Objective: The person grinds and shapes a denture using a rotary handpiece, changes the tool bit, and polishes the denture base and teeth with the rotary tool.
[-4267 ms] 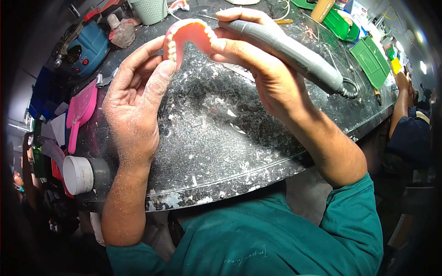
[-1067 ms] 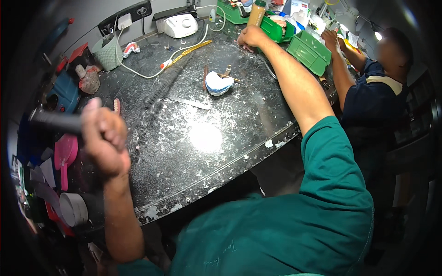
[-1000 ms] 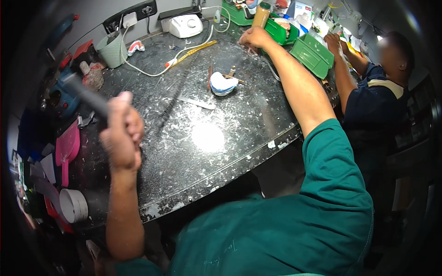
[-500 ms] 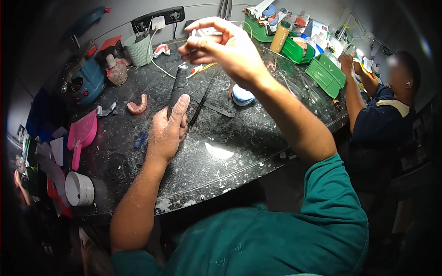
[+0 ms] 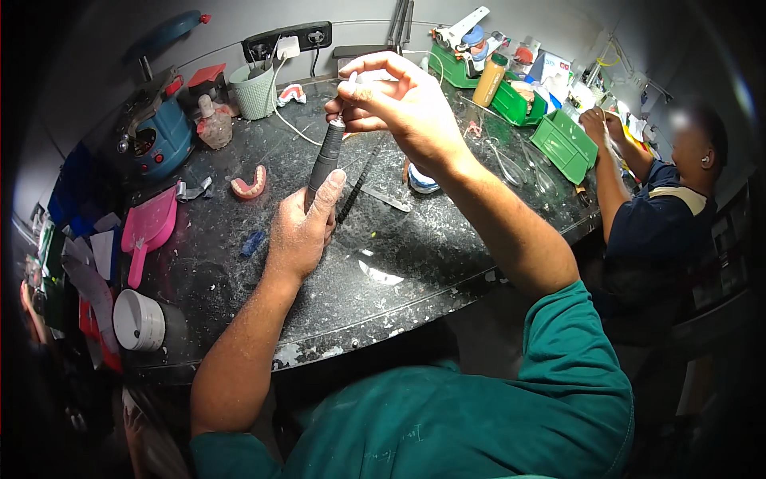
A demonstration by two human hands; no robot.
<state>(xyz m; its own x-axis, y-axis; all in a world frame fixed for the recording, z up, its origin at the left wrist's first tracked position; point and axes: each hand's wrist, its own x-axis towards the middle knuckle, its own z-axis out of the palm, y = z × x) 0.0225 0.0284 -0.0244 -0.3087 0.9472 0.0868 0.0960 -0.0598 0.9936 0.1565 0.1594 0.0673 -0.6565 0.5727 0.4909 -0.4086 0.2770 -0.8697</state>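
My left hand (image 5: 307, 223) is wrapped round a grey rotary handpiece (image 5: 327, 152), tilted tip-up over the bench. Just above its metal tip, my right hand (image 5: 375, 104) pinches a small pale bit (image 5: 351, 78), partly hidden by the fingers. A pink denture (image 5: 250, 187) lies left of the handpiece. A metal spatula (image 5: 386, 197) lies right of it, near a white-and-blue dental mould (image 5: 423, 184) partly hidden behind my right hand.
At the left are a pink dustpan (image 5: 152, 219), white tub (image 5: 140, 319) and blue machine (image 5: 155, 140). Behind stands a woven cup (image 5: 252, 96). Green bins (image 5: 563, 148) and a bottle (image 5: 489, 84) line the back right, beside a co-worker (image 5: 662, 199).
The denture has left my hands for the bench. The handpiece passed to my left hand. My right hand went to the back right, then came to the handpiece's tip.
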